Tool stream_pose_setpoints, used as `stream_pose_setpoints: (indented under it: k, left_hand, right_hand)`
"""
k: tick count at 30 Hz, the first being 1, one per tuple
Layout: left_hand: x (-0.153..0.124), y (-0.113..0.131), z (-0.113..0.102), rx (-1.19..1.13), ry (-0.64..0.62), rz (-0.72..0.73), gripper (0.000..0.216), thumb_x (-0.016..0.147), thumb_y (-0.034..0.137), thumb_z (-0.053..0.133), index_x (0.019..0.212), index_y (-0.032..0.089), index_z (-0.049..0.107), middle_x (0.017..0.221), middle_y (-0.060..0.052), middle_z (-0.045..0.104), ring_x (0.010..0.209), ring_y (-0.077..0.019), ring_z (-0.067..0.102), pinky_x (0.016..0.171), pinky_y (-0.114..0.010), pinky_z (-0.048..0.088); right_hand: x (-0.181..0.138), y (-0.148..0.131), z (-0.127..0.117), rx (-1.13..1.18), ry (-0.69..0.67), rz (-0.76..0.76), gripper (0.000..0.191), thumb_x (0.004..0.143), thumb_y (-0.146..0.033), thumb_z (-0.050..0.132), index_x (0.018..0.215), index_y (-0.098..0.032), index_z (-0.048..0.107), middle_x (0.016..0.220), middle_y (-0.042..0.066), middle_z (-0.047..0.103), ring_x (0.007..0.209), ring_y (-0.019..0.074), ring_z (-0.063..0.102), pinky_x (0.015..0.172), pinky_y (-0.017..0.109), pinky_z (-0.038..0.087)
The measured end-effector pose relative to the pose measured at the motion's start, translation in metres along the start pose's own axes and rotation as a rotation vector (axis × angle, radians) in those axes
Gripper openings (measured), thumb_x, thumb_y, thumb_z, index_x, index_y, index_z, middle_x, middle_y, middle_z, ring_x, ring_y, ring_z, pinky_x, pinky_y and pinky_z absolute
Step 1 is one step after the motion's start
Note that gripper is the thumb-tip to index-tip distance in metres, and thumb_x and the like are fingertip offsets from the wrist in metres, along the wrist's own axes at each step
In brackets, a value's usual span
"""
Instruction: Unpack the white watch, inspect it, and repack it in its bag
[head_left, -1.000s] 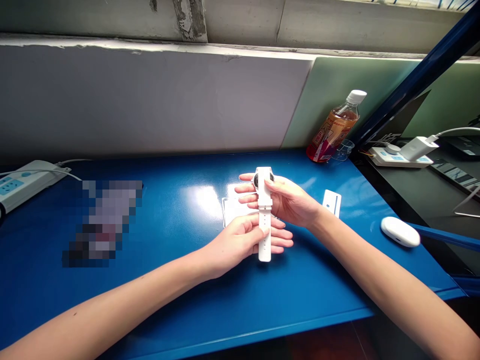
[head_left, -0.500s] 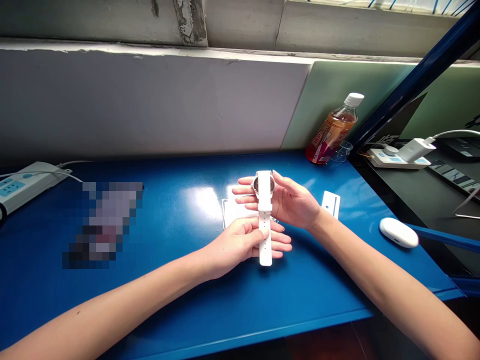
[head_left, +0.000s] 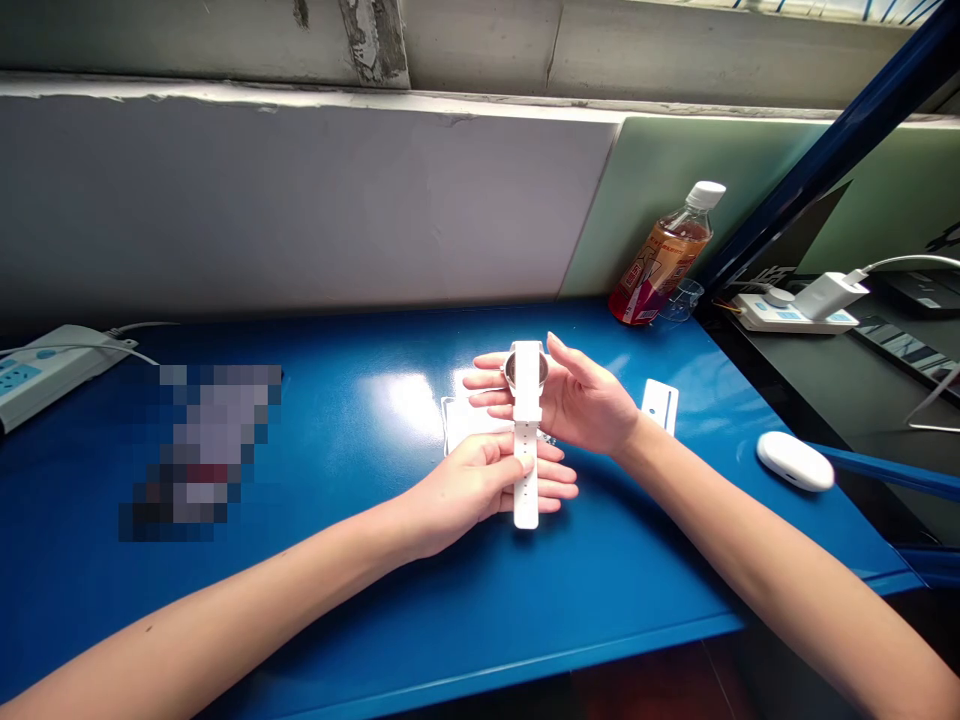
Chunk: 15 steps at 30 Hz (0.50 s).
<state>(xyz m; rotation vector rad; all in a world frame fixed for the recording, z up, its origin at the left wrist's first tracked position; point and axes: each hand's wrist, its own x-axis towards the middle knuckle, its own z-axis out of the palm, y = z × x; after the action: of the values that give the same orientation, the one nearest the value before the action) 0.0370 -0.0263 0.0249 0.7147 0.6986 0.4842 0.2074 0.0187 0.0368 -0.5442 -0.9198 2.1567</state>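
Note:
A white wristwatch (head_left: 528, 385) hangs lengthwise above the desk, its strap pointing towards me and the back of its round case partly covered by the strap. My left hand (head_left: 487, 475) pinches the holed part of the strap, thumb on top and fingers stretched out beneath. My right hand (head_left: 585, 405) is open with the palm up. Its fingers reach behind the watch case and its thumb stands apart from it; whether the fingers touch the case I cannot tell. Beneath the hands lies a flat white item (head_left: 459, 420), mostly covered by them.
On the blue desk (head_left: 360, 620) stand a drink bottle (head_left: 660, 262) and a small clear cup (head_left: 681, 300) at the back right. A white card-like piece (head_left: 660, 403) and a white rounded case (head_left: 795, 461) lie right. Power strips (head_left: 56, 370) and a blurred-out object (head_left: 225, 430) are also around.
My right thumb has moved slightly away from the watch case. The view has shifted a little; the left hand's pinch on the strap looks the same.

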Motion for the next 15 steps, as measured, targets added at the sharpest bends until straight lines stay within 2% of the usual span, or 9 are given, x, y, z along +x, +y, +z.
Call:
stream_pose_setpoints:
  k: [8, 15]
  left_hand:
    - [-0.0017, 0.0022, 0.0021, -0.015, -0.007, -0.007, 0.032, 0.085, 0.029, 0.076, 0.105, 0.004, 0.073, 0.108, -0.023, 0.074, 0.1, -0.0303, 0.073, 0.097, -0.046, 0.054]
    - [-0.0014, 0.0018, 0.0026, -0.029, -0.016, -0.001, 0.031, 0.084, 0.029, 0.078, 0.103, 0.006, 0.073, 0.108, -0.022, 0.074, 0.101, -0.0307, 0.073, 0.098, -0.047, 0.053]
  right_hand:
    - [0.0002, 0.0001, 0.0009, -0.018, 0.029, 0.008, 0.059, 0.101, -0.056, 0.033, 0.12, -0.011, 0.067, 0.127, 0.017, 0.07, 0.11, 0.0256, 0.07, 0.106, 0.045, 0.047]
    - [0.0005, -0.0008, 0.0007, -0.003, 0.005, 0.006, 0.058, 0.101, -0.055, 0.033, 0.117, -0.012, 0.069, 0.124, 0.015, 0.072, 0.108, 0.0247, 0.071, 0.104, 0.042, 0.049]
